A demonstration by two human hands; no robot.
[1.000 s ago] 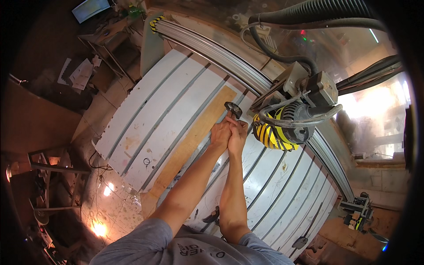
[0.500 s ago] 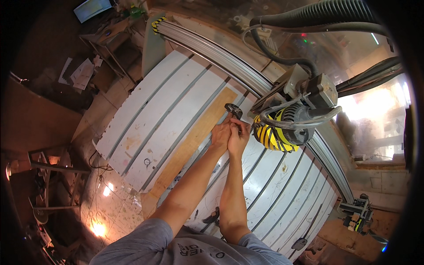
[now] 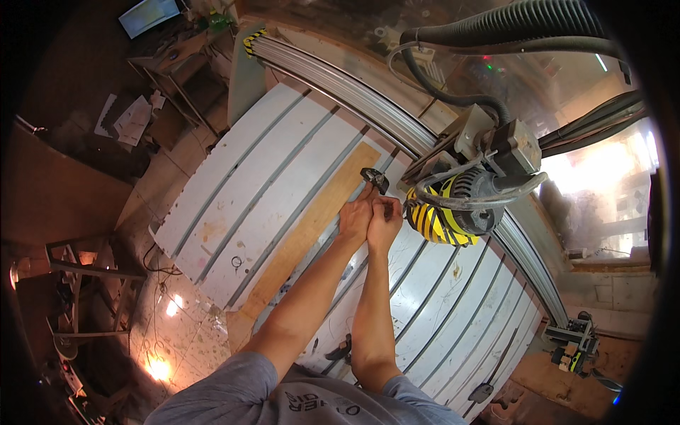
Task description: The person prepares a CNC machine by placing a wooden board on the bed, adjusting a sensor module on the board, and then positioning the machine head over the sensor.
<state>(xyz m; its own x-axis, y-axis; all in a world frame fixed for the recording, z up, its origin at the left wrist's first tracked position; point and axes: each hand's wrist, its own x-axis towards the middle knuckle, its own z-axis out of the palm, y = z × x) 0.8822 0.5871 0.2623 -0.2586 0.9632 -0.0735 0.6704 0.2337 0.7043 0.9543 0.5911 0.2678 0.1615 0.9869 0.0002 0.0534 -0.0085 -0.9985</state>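
Observation:
My left hand (image 3: 355, 217) reaches over the slotted white machine bed (image 3: 234, 191), its fingertips closed at the near end of a small black clamp (image 3: 375, 179). The clamp sits by the right edge of a long wooden board (image 3: 306, 230), close to its far end. Right against the left hand, my right hand (image 3: 384, 225) has its fingers curled in a pinch below the clamp. What lies between those fingers is too small to make out.
Close on the right hangs a machine spindle (image 3: 453, 209) with yellow-black stripes, on a metal gantry rail (image 3: 347, 88) crossing the bed. A thick ribbed hose (image 3: 510, 27) runs above. Another black clamp (image 3: 341, 348) lies near my body; a dark fitting (image 3: 482, 392) is at lower right.
My right hand's fingers have drawn back slightly from the clamp and curled in more. The left hand, the clamp and the board stay about where they were.

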